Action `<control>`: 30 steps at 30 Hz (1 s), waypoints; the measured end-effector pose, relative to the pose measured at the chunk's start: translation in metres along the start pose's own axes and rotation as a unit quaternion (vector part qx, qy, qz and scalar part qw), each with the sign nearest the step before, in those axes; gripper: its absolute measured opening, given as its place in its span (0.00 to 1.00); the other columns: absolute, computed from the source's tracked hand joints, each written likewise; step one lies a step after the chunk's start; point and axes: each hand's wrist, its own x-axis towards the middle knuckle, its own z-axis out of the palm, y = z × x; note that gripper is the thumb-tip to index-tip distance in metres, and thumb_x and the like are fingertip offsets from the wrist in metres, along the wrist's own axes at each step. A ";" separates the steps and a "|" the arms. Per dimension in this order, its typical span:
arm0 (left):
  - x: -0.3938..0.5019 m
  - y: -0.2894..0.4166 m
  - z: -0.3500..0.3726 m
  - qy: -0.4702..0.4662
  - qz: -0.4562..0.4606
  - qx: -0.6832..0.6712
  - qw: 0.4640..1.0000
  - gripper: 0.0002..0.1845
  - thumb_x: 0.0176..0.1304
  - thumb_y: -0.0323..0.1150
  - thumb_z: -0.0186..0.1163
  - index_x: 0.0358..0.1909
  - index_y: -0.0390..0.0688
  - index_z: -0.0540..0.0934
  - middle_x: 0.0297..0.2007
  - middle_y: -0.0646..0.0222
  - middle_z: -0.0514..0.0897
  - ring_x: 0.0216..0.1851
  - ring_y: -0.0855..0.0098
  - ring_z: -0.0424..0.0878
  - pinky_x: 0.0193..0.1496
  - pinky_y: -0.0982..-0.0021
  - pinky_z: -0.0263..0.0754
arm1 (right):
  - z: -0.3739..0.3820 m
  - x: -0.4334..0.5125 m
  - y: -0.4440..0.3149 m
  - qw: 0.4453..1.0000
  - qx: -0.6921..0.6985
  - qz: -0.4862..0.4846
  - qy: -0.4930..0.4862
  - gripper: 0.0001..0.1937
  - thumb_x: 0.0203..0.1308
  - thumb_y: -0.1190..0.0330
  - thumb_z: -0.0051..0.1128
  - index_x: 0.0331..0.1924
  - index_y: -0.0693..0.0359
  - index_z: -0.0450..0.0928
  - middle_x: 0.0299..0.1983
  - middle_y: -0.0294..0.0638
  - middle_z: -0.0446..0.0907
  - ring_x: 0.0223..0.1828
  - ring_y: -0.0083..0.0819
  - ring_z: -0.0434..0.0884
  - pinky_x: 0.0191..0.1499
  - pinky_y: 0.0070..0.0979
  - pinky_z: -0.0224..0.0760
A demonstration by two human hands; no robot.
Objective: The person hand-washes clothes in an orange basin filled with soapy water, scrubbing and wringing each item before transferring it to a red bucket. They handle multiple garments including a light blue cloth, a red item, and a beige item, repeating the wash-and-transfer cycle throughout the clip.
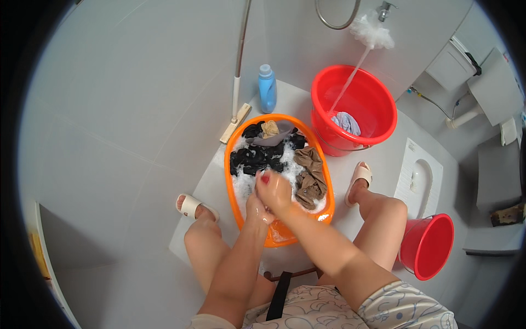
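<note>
My left hand point(258, 209) and my right hand point(274, 191) are pressed together over an orange plastic tub point(330, 181). Both look wet, and suds cling to the left wrist. Something small and red shows at the right hand; whether the hands hold anything between them I cannot tell. Beyond them in the foamy tub lie soaked black clothes point(257, 158), a grey garment point(269, 140) and a beige cloth point(270, 129). A brown garment point(310, 185) lies along the tub's right side.
Water runs from a wall tap point(384, 12) past a white mesh puff point(372, 33) into a red bucket point(380, 105) holding a pale cloth point(347, 123). Around stand a blue detergent bottle point(267, 90), a floor brush point(235, 123), a squat toilet point(421, 181) and another red bucket point(433, 246).
</note>
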 end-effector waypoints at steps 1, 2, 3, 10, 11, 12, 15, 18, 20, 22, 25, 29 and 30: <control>0.001 -0.002 0.000 -0.048 0.002 -0.013 0.999 0.19 0.70 0.48 0.46 0.50 0.47 0.77 0.42 0.67 0.81 0.43 0.68 0.79 0.43 0.63 0.76 | 0.001 0.006 0.000 0.999 0.020 -0.018 0.047 0.15 0.58 0.59 0.52 0.21 0.60 0.76 0.22 0.52 0.79 0.26 0.52 0.79 0.28 0.45 0.71; 0.002 -0.004 -0.001 -0.003 0.011 0.002 1.000 0.19 0.70 0.49 0.45 0.49 0.48 0.76 0.42 0.66 0.81 0.44 0.66 0.80 0.45 0.62 0.76 | 0.001 0.010 -0.001 0.999 0.022 -0.041 0.025 0.15 0.59 0.59 0.52 0.21 0.61 0.75 0.23 0.52 0.79 0.26 0.51 0.79 0.29 0.44 0.71; 0.005 -0.002 -0.003 -0.030 0.027 0.010 0.999 0.19 0.70 0.49 0.44 0.49 0.49 0.76 0.42 0.65 0.80 0.44 0.65 0.80 0.47 0.60 0.76 | 0.002 0.007 -0.002 0.995 0.026 -0.081 0.059 0.16 0.59 0.60 0.52 0.20 0.61 0.74 0.24 0.51 0.79 0.27 0.51 0.79 0.29 0.44 0.71; 0.001 0.021 0.005 -0.146 -0.057 0.022 0.987 0.22 0.68 0.56 0.47 0.34 0.48 0.78 0.29 0.70 0.78 0.28 0.70 0.74 0.25 0.68 0.64 | 0.014 -0.014 0.014 0.997 0.041 -0.068 0.024 0.16 0.59 0.59 0.52 0.21 0.63 0.76 0.22 0.52 0.79 0.29 0.53 0.79 0.32 0.41 0.71; -0.008 0.017 0.014 -0.003 -0.038 0.041 0.998 0.22 0.67 0.56 0.48 0.33 0.48 0.78 0.28 0.70 0.78 0.28 0.70 0.74 0.26 0.68 0.65 | 0.010 -0.001 0.023 0.991 0.093 -0.016 0.090 0.18 0.59 0.57 0.53 0.22 0.64 0.76 0.19 0.52 0.77 0.26 0.53 0.78 0.30 0.39 0.70; -0.017 0.013 0.024 -0.063 -0.011 0.046 0.997 0.18 0.67 0.52 0.52 0.37 0.47 0.79 0.30 0.72 0.78 0.30 0.73 0.74 0.31 0.69 0.68 | 0.006 0.020 0.035 0.983 0.174 0.015 0.064 0.17 0.58 0.57 0.57 0.22 0.64 0.77 0.18 0.50 0.78 0.23 0.48 0.78 0.30 0.37 0.70; -0.047 0.037 0.044 -0.220 0.071 -0.034 0.972 0.17 0.64 0.49 0.57 0.42 0.44 0.78 0.32 0.71 0.80 0.34 0.69 0.78 0.37 0.68 0.74 | -0.011 0.046 0.068 0.947 0.318 -0.026 -0.031 0.09 0.60 0.66 0.59 0.29 0.62 0.75 0.26 0.35 0.78 0.29 0.28 0.79 0.29 0.27 0.70; -0.059 0.072 0.048 -0.138 0.189 0.031 0.972 0.17 0.64 0.36 0.60 0.52 0.44 0.71 0.42 0.70 0.78 0.42 0.72 0.77 0.42 0.67 0.75 | -0.042 0.032 0.091 0.770 0.492 0.273 -0.299 0.10 0.64 0.67 0.52 0.46 0.60 0.73 0.40 0.37 0.78 0.38 0.28 0.80 0.43 0.26 0.75; -0.059 0.086 0.042 -0.107 0.257 0.130 0.952 0.18 0.63 0.32 0.60 0.53 0.43 0.70 0.41 0.69 0.78 0.41 0.73 0.78 0.40 0.67 0.75 | -0.061 0.013 0.093 0.741 0.535 0.197 -0.355 0.09 0.62 0.68 0.53 0.44 0.61 0.75 0.43 0.37 0.79 0.46 0.25 0.79 0.44 0.22 0.75; -0.058 0.084 0.035 -0.065 0.271 0.271 0.921 0.17 0.62 0.31 0.61 0.51 0.42 0.71 0.38 0.67 0.79 0.38 0.73 0.79 0.38 0.68 0.75 | -0.076 -0.003 0.088 0.730 0.530 0.174 -0.395 0.11 0.60 0.72 0.54 0.46 0.62 0.74 0.45 0.37 0.79 0.48 0.26 0.78 0.47 0.22 0.74; -0.063 0.061 0.028 -0.001 0.284 0.565 0.775 0.15 0.61 0.35 0.63 0.45 0.40 0.74 0.28 0.68 0.79 0.28 0.73 0.79 0.33 0.70 0.74 | -0.088 -0.011 0.075 0.742 0.550 0.104 -0.368 0.14 0.55 0.78 0.56 0.47 0.62 0.74 0.45 0.36 0.78 0.47 0.26 0.78 0.49 0.22 0.73; -0.078 0.037 0.026 -0.040 -0.027 0.548 0.835 0.26 0.63 0.54 0.56 0.43 0.37 0.77 0.30 0.57 0.82 0.30 0.64 0.82 0.36 0.64 0.78 | -0.087 -0.011 0.061 0.793 0.516 0.040 -0.322 0.18 0.48 0.83 0.57 0.46 0.61 0.74 0.45 0.35 0.76 0.47 0.24 0.75 0.52 0.21 0.68; -0.080 0.035 0.024 -0.051 -0.092 0.485 0.868 0.28 0.63 0.57 0.55 0.44 0.37 0.77 0.32 0.55 0.82 0.33 0.61 0.83 0.38 0.62 0.78 | -0.087 -0.013 0.058 0.812 0.493 0.006 -0.313 0.19 0.47 0.83 0.58 0.46 0.62 0.74 0.45 0.35 0.76 0.48 0.24 0.75 0.53 0.22 0.68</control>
